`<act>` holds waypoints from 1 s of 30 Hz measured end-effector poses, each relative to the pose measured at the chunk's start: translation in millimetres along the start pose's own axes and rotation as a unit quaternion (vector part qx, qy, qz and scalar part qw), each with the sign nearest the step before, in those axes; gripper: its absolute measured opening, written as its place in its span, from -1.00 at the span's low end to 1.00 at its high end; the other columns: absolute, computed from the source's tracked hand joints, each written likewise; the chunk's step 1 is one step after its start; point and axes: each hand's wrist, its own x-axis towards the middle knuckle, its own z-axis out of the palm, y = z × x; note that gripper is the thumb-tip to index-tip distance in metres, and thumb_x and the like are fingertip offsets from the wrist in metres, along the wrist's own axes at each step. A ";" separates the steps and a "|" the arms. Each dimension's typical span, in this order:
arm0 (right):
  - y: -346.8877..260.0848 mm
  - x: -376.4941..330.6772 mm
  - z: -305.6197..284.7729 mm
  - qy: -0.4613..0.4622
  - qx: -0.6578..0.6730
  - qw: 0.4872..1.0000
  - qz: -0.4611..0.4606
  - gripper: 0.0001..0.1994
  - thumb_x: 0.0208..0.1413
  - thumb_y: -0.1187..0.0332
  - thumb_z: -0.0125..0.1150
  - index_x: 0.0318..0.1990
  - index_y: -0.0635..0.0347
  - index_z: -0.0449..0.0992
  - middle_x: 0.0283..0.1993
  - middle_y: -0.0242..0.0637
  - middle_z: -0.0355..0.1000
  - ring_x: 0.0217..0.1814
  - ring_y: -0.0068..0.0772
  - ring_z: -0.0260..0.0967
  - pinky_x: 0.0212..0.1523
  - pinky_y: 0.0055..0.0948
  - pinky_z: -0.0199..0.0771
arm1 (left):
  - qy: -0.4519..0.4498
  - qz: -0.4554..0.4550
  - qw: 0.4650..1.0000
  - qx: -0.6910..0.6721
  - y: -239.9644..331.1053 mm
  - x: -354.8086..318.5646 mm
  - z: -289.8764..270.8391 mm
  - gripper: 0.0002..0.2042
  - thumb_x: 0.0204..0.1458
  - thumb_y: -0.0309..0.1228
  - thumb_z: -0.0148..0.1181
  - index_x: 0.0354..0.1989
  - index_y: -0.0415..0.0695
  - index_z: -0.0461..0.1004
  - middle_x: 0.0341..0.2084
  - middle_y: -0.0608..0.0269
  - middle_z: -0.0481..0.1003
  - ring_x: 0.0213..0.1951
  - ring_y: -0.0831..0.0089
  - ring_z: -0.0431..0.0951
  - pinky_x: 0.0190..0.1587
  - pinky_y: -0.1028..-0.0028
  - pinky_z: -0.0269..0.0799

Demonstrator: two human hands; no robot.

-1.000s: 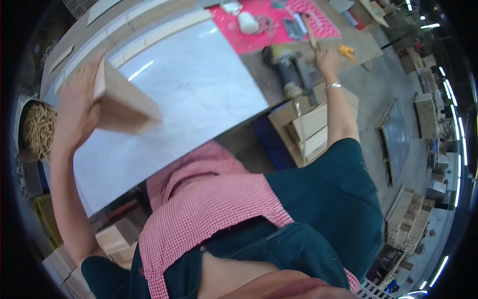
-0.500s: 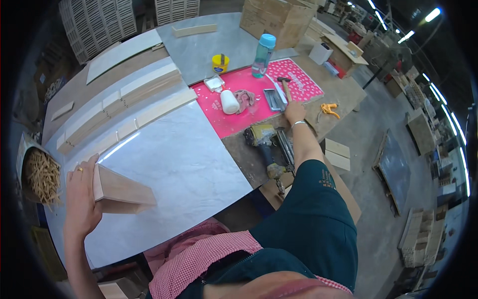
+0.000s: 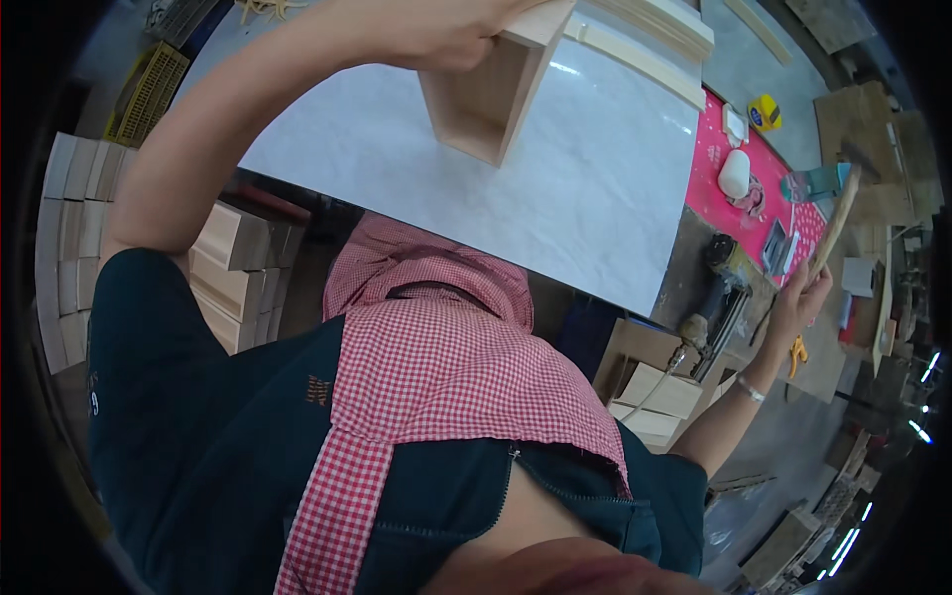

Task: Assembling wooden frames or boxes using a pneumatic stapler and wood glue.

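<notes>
My left hand (image 3: pixel 436 35) grips the upper edge of an open, light wooden box (image 3: pixel 486 104), which stands tilted on the pale, glossy tabletop (image 3: pixel 397 139). Some of its fingers are cut off by the picture's top edge. On the right, my right hand (image 3: pixel 801 297) is closed around the lower end of a hammer's wooden handle (image 3: pixel 839 220). The hammer is raised over the pink mat (image 3: pixel 709 183), its dark head away from me and slightly blurred.
A white bottle (image 3: pixel 734 175), a rag (image 3: pixel 751 198), a grey metal tray (image 3: pixel 778 246) and a yellow tub (image 3: pixel 765 112) lie right of the box. Closer in is a nail gun (image 3: pixel 716 297) with a hose. Orange pliers (image 3: pixel 798 355) lie near my right wrist. Wooden strips (image 3: pixel 645 69) line the far side.
My right hand has taken up the hammer from the pink mat and lifted it. My left hand stays at the wooden box. The whole view has swung, showing more of my body.
</notes>
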 end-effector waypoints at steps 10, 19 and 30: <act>-187.9 -78.5 -10.1 -0.204 0.031 0.920 -0.334 -0.42 0.08 0.62 0.20 0.33 0.25 0.35 0.26 -0.12 0.46 -0.23 -0.41 0.52 -0.24 -0.50 0.48 | 0.037 0.088 0.995 0.005 0.6 6.9 -6.9 -0.68 -0.05 -0.50 0.08 -0.07 -0.28 0.34 -0.28 -0.05 0.46 -0.22 0.04 0.47 -0.11 0.23 0.39; -213.2 -66.3 -13.9 -0.207 -0.036 0.922 -0.325 -0.45 0.10 0.66 0.17 0.30 0.24 0.39 0.23 -0.13 0.49 -0.28 -0.41 0.51 -0.32 -0.55 0.46 | -0.094 -0.056 0.987 -0.114 14.2 19.1 -12.5 -0.77 -0.06 -0.50 0.09 -0.19 -0.24 0.36 -0.31 -0.04 0.47 -0.24 0.04 0.48 -0.11 0.20 0.41; -221.8 -58.4 -11.6 -0.214 -0.017 0.936 -0.279 -0.46 0.13 0.64 0.15 0.31 0.21 0.40 0.04 -0.20 0.58 -0.44 -0.54 0.36 -0.41 -0.56 0.37 | -0.004 0.037 0.994 0.100 11.8 22.6 -15.4 -0.77 -0.07 -0.51 0.08 -0.20 -0.26 0.35 -0.34 -0.04 0.48 -0.27 0.05 0.49 -0.12 0.19 0.42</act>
